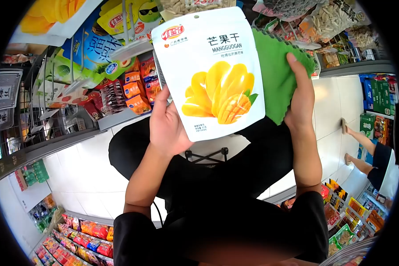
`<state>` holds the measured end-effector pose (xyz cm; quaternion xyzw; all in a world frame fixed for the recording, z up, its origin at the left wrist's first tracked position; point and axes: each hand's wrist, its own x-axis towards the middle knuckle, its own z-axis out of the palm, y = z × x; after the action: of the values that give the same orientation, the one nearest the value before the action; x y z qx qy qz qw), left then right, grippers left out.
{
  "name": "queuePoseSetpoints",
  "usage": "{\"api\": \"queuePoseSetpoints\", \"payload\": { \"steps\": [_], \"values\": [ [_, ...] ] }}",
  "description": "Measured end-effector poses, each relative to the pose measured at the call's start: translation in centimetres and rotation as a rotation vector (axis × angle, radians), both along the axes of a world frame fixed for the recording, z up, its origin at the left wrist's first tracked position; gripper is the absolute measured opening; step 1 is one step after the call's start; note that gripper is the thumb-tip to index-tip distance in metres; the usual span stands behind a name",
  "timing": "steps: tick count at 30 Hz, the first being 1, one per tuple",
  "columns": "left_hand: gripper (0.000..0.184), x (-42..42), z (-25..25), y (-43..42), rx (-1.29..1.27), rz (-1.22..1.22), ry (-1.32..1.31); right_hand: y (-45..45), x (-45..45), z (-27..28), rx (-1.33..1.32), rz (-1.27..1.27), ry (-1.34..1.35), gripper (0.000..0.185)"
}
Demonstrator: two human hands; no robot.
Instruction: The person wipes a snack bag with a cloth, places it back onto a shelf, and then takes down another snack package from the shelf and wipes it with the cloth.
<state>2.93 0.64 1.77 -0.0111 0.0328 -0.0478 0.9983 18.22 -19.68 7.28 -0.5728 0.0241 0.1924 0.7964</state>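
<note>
A white pouch of dried mango [199,57], printed with yellow mangoes, faces me upright in the middle of the view. My left hand [170,126] grips its lower left edge, thumb along the side and the other fingers hidden behind. On the right, my right hand [300,99] holds a green cloth [272,66] with a scalloped edge. The cloth hangs beside the pouch, and part of it passes behind the pouch's right edge. My right thumb lies on the cloth; the other right fingers are hidden.
Snack packets hang on a wire rack [44,106] at left. A blue-green snack bag [93,48] hangs behind the pouch. Small orange packets [137,91] fill a shelf. Another person's legs [363,153] show on the tiled floor [328,115] at right. More snack shelves [86,235] stand lower left.
</note>
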Motion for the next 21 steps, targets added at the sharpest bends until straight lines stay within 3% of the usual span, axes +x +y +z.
{"api": "queuePoseSetpoints", "payload": {
  "steps": [3, 6, 7, 10, 11, 14, 18, 21],
  "values": [
    [0.068, -0.2, 0.7, -0.3, 0.527, 0.001, 0.174, 0.4, -0.7, 0.4, -0.119, -0.042, -0.085, 0.035],
    [0.067, -0.5, -1.6, -0.2, 0.140, 0.032, -0.138, 0.3, -1.0, 0.1, -0.226, 0.055, -0.208, 0.033],
    [0.067, -0.5, -1.8, -0.4, 0.122, 0.027, -0.089, 0.4, -1.5, 0.6, -0.276, 0.069, -0.187, 0.033],
    [0.068, -0.4, -0.7, -1.9, 0.677, 0.027, 0.218, 0.2, -2.0, 0.8, -0.324, 0.157, -0.246, 0.032],
    [0.071, -0.3, -0.7, -1.8, 0.718, 0.005, 0.229, 0.1, -2.0, 0.8, -0.337, 0.177, -0.236, 0.032],
    [0.075, -0.2, -2.4, -1.3, -0.096, -0.020, -0.022, -0.5, -1.8, 0.6, -0.371, 0.227, -0.231, 0.032],
    [0.080, -0.3, -2.6, -1.6, -0.185, -0.041, -0.039, -0.6, -1.6, 0.4, -0.423, 0.208, -0.273, 0.032],
    [0.078, -0.3, -3.0, -1.8, -0.049, -0.050, -0.063, -1.5, -0.8, 0.1, -0.520, 0.078, -0.376, 0.036]
  ]
}}
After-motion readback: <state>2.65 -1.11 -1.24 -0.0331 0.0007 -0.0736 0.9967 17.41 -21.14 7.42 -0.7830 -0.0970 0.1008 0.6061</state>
